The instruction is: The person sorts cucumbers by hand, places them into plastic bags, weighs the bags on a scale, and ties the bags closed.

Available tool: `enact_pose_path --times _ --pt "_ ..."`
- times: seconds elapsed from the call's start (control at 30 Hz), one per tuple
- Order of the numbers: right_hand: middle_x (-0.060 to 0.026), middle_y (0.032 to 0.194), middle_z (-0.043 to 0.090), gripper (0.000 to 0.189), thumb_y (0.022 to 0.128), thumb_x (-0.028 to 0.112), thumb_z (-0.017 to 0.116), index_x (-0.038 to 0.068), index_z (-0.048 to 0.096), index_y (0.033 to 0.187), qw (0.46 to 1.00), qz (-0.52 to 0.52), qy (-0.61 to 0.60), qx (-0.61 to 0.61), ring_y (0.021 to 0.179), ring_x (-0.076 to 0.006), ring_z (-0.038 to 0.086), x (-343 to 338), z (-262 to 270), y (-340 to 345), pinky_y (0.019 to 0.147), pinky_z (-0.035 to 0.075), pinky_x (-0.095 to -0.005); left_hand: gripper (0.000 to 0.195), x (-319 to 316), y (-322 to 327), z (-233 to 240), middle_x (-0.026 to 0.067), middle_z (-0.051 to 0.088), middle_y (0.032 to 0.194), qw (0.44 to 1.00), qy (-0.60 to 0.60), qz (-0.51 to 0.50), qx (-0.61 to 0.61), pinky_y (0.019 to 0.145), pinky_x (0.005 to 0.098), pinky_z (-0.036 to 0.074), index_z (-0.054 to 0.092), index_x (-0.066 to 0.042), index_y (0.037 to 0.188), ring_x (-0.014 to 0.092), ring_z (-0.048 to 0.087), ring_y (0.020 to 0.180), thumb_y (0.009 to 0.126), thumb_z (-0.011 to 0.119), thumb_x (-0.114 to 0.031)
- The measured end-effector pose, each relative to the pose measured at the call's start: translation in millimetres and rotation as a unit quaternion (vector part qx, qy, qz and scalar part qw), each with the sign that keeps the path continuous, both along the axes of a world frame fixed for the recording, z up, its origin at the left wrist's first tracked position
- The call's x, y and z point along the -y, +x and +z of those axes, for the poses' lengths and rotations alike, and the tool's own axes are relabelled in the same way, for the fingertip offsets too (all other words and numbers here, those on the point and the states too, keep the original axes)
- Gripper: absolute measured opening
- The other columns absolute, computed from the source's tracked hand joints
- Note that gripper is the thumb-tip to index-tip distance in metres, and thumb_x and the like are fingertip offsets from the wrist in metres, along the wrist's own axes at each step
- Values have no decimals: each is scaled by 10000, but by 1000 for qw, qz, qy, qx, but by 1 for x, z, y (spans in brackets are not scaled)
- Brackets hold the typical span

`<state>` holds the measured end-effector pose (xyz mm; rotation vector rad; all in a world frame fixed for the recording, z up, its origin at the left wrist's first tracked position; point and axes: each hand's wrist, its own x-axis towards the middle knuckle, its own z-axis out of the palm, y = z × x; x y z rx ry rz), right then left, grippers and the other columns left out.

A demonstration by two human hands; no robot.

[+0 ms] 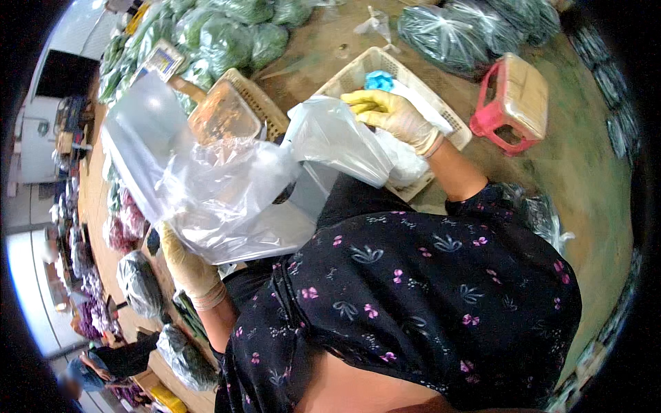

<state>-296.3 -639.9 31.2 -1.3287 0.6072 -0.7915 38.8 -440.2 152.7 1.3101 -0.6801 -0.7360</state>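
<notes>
My left hand (190,260), in a pale rubber glove with bands at the wrist, grips the lower edge of a clear plastic bag (217,191). The crumpled film spreads across my lap. My right hand (395,117), also gloved with yellowed fingers, is raised above a cream plastic basket (459,124), thumb and fingers parted. Its fingertips are close to the top edge of a whitish plastic sheet or bag (335,134); whether they touch it I cannot tell. Inside the basket lie white plastic (400,157) and a crumpled blue piece (378,80).
A clear tub of orange-brown material (224,113) stands by a tan crate (263,106). Bagged greens (222,41) are heaped at upper left, dark-filled bags (444,38) at upper right. A red stool (508,103) stands right of the basket. Another person (98,366) is at lower left.
</notes>
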Motion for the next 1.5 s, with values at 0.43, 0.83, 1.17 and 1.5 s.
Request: enact_pose_path --times 0.43,0.83,1.17,1.5 --pt "-311 1439 195 1200 597 560 766 -70 148 1410 891 95 -344 -280 1364 -394 186 -56 -1 76 1116 193 -380 467 -48 55 -16 123 545 1185 984 -40 165 -61 883 342 474 462 26 1252 231 551 1040 985 382 -349" --pt "-136 889 675 442 866 348 602 42 572 1184 942 -87 -113 -303 825 -261 644 -24 -50 59 750 483 -329 452 -163 184 -19 205 531 1215 968 -85 234 -25 933 494 451 473 9 1246 338 532 1090 965 376 -332" --pt "-121 1044 628 296 920 179 515 -10 537 1146 961 -6 245 127 900 -219 632 84 23 -30 738 547 -328 431 -133 129 -121 142 596 1100 982 -81 126 -113 806 388 509 508 6 1200 257 599 920 965 439 -349" --pt "-139 1067 622 322 940 226 416 -4 545 1125 969 113 -65 211 991 -255 593 192 175 -54 911 467 -383 430 -123 115 -152 135 598 1090 944 -140 122 -273 804 402 506 498 -4 1217 260 601 904 955 469 -344"
